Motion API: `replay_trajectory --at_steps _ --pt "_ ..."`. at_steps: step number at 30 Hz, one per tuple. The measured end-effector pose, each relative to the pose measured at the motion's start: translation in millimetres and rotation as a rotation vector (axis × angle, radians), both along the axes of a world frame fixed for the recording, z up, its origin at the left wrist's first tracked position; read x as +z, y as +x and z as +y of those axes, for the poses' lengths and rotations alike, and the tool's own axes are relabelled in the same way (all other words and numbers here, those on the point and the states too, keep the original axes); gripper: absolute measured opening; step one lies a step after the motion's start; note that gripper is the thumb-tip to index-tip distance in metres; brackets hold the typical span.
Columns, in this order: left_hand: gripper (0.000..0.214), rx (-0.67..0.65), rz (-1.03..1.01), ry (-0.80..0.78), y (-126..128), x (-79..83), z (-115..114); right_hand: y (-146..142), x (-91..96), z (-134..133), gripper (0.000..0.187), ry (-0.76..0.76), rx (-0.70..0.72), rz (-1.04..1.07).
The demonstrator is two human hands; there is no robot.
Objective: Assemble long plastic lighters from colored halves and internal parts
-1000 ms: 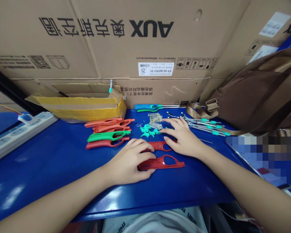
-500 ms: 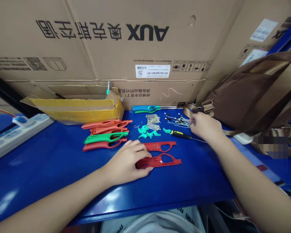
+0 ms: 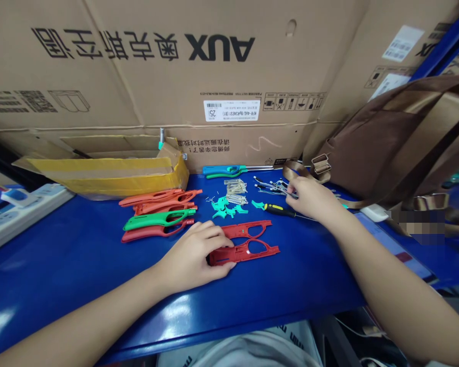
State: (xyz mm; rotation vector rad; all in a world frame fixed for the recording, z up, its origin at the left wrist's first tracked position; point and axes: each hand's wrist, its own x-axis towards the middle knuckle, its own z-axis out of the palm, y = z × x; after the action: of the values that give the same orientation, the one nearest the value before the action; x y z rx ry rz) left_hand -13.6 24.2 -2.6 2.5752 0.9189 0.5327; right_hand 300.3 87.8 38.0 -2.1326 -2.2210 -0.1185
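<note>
My left hand is closed on the nearer red lighter casing half, which lies on the blue table with its hollow side up. A second red casing half lies just behind it, partly hidden by my fingers. At the right edge of a small pile of black-and-white wired parts, my right hand pinches with thumb and fingers, seemingly on one of the wires. Close below that hand is a black-and-yellow screwdriver. Green plastic triggers and small metal pieces lie left of the wires.
Orange, red and green casings are stacked at left, before a yellow-taped carton. A blue lighter lies at the back. A power strip stands at far left; a brown bag and a phone-like screen are at right.
The whole view has shifted slightly left. My right hand has moved a little further left into the wired parts. My left hand keeps its grip on the red casing half.
</note>
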Motion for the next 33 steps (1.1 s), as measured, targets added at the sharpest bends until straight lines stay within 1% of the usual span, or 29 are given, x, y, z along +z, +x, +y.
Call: replay_trajectory --at_steps 4,6,10,14,17,23,25,27,30,33 --pt "0.021 0.009 0.006 0.002 -0.7 0.4 0.5 -3.2 -6.0 -0.9 0.005 0.121 0.089 0.269" --pt "0.022 0.012 0.013 -0.002 -1.5 1.3 0.8 -4.6 -7.8 -2.0 0.006 0.154 0.102 0.359" --pt "0.021 0.025 0.035 -0.004 -2.2 4.3 1.4 -4.1 -7.0 -2.6 0.008 0.230 0.064 0.364" --pt "0.020 0.027 0.044 0.002 -1.7 6.2 2.0 -0.7 -6.0 -0.5 0.012 0.370 0.040 0.485" --pt "0.020 0.021 0.049 0.002 -2.2 6.5 1.9 0.4 -6.2 0.1 0.012 0.420 0.013 0.510" --pt "0.021 0.017 0.052 0.010 -2.3 5.9 0.3 -0.9 -4.5 0.2 0.014 0.504 0.054 0.540" --pt "0.021 0.014 0.051 0.015 -2.1 5.7 0.2 -1.1 -4.4 0.7 0.013 0.448 0.044 0.491" --pt "0.021 0.012 0.050 0.019 -2.3 5.7 0.7 -1.4 -5.4 1.4 0.011 0.327 0.015 0.392" --pt "0.021 0.008 0.050 0.023 -3.2 5.9 2.0 -1.3 -8.1 2.7 0.012 0.101 -0.012 0.220" --pt "0.025 0.011 0.037 0.024 -2.7 5.8 1.9 0.2 -9.4 3.5 0.016 -0.018 0.009 0.134"
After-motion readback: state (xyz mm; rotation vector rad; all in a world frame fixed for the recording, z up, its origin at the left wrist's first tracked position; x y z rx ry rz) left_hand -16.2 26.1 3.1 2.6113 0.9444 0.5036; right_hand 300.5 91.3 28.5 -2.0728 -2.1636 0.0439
